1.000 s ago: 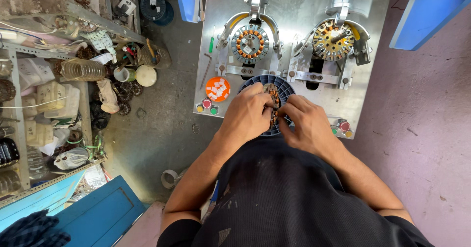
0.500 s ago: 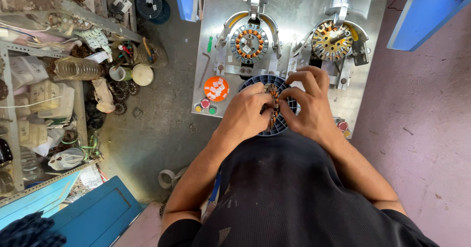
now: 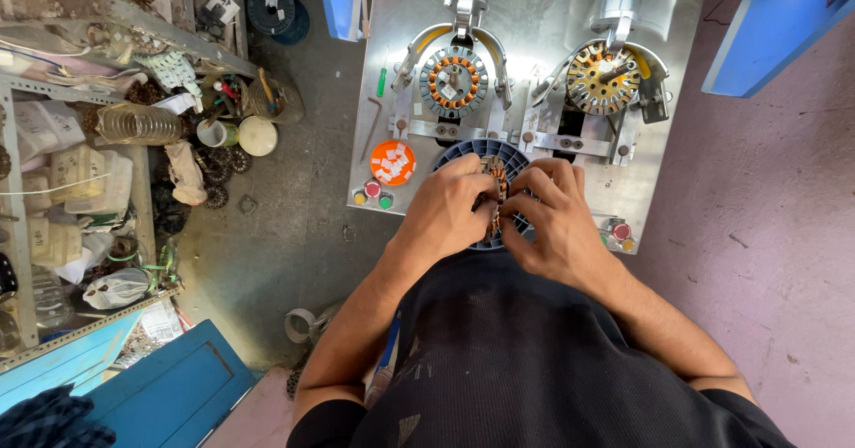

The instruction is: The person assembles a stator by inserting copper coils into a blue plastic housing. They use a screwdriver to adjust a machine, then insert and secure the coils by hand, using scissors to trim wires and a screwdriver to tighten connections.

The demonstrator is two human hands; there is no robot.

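Since half a second ago the right hand (image 3: 557, 221) has lowered to join the left hand (image 3: 445, 212), both pinching the copper-wound stator (image 3: 495, 181) at frame centre over its blue round tray (image 3: 481, 151), steadying it.

Packs and little labels on the left shelf and the grey machine plate

A round orange dish (image 3: 393, 162) left of the middle of the frame holds small white paper labels. At the left edge, pale yellowish packs (image 3: 78, 181) lie stacked on the shelf, with a whitish bag (image 3: 37, 128) just above them. Lower left, a clear plastic bag (image 3: 118, 289) lies crumpled. Near the top left, a small white tag with dark print (image 3: 221, 6) sits among the shelf clutter. No screens or signs show.
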